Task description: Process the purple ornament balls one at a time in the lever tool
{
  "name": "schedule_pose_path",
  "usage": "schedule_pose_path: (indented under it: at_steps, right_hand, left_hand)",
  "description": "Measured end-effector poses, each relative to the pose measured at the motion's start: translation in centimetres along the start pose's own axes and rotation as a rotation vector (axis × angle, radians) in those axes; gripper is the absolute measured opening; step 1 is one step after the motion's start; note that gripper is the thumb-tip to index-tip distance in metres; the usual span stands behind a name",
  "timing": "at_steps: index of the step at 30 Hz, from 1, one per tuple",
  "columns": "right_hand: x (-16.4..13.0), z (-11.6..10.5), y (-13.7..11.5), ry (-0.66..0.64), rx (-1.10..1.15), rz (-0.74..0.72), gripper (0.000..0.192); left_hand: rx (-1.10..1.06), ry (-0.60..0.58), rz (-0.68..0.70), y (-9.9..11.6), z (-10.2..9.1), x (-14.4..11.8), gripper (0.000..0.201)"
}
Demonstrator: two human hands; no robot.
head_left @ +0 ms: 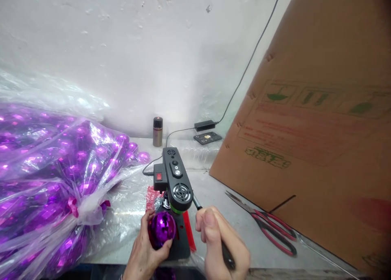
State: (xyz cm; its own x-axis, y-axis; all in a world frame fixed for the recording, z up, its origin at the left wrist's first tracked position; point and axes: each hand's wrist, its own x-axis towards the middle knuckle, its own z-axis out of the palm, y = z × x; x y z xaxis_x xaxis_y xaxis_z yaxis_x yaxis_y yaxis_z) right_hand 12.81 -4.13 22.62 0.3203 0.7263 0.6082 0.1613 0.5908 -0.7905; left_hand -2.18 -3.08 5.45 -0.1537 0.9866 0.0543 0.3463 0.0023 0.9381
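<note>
The left hand (pixel 147 249) curves its thumb and fingers around a shiny purple ball (pixel 164 228), just in front of the rounded head of a black machine (pixel 179 178); whether ball and head touch is unclear. The right hand (pixel 224 243) is wrapped around the machine's black-gripped lever (pixel 227 256). Red-handled scissors (pixel 276 233) lie open to the right on the surface (pixel 205 184), beside a large cardboard box (pixel 308 121). To the left sits a knotted clear bag (pixel 88 208) of purple balls. Behind the machine are a dark-capped bottle (pixel 157 136), a phone (pixel 210 137) and a black power adapter (pixel 204 125).
</note>
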Motion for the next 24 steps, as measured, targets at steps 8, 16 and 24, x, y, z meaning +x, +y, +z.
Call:
schedule_pose_path:
  at_steps: [8,16,24]
  right_hand:
    - [-0.1,0.0,0.0,-0.007,0.008,0.01,0.043]
    - [-0.1,0.0,0.0,0.008,-0.011,0.015,0.041]
    - [-0.3,0.1,0.1,0.014,-0.005,0.01,0.04]
  left_hand:
    - [-0.049,-0.011,-0.035,1.2,-0.1,1.2,0.075]
    - [-0.294,0.021,-0.195,-0.2,-2.1,2.2,0.084]
    - [-0.406,0.024,-0.181,-0.6,-0.9,1.8,0.084]
